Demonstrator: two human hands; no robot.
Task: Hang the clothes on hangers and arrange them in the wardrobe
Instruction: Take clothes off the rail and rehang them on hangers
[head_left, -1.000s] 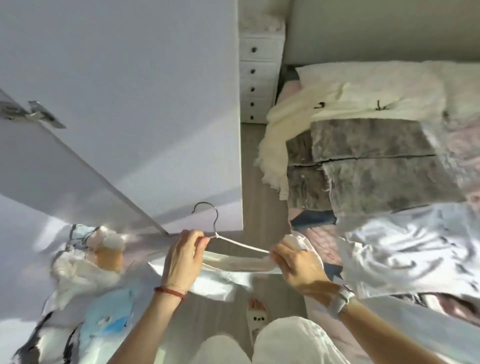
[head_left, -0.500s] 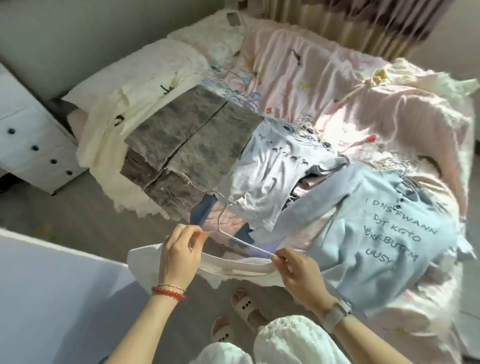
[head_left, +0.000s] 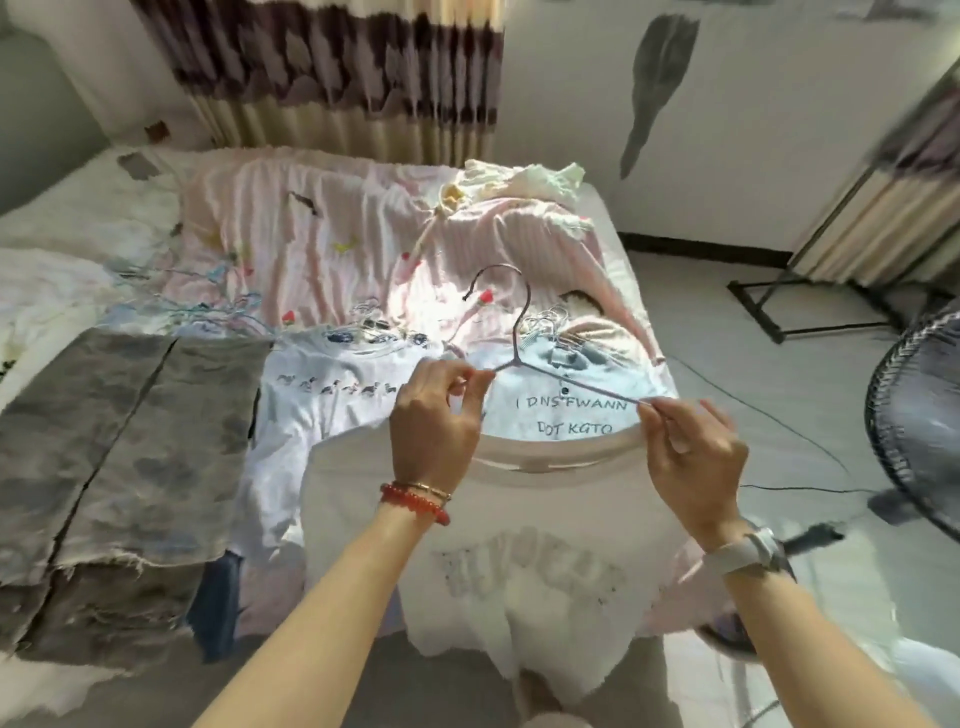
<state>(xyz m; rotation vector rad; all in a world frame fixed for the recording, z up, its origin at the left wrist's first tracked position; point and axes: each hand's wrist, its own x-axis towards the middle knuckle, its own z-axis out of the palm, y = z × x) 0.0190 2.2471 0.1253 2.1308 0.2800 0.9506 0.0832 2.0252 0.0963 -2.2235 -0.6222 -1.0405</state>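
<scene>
1. Since half a second ago my view has swung up from the bed's near edge; the white T-shirt (head_left: 524, 525) now hangs lifted over the bed (head_left: 332, 218), its front print showing.
2. My left hand (head_left: 436, 421) pinches the wire hanger (head_left: 519, 332) near its neck; my right hand (head_left: 691, 457) pinches its right arm at the collar.
3. I see grey trousers (head_left: 119, 441) and a pale blue top (head_left: 571, 410) on the bed, a curtain (head_left: 337, 78) behind, a fan (head_left: 919, 431) at right.
</scene>
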